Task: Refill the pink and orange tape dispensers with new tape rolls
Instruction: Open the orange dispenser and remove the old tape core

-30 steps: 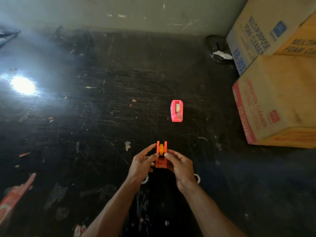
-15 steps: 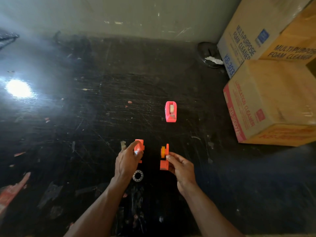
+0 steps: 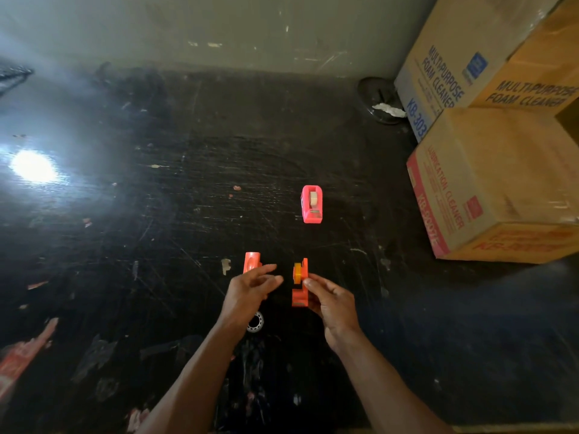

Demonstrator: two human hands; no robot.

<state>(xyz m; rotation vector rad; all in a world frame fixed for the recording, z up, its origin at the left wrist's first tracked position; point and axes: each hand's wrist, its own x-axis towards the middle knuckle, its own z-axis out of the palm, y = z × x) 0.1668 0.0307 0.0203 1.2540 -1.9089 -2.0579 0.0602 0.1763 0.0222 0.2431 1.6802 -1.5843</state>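
Orange dispenser half with spool (image 3: 300, 285): pinched in right hand (image 3: 333, 303). Left hand (image 3: 247, 292): fingers loosely spread, beside detached half (image 3: 251, 262). Pink dispenser (image 3: 312, 204): beyond both.

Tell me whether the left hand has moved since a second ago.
Yes. The left hand has pulled leftward with one orange dispenser half, away from the half in the right hand. The pink tape dispenser ahead has stayed put.
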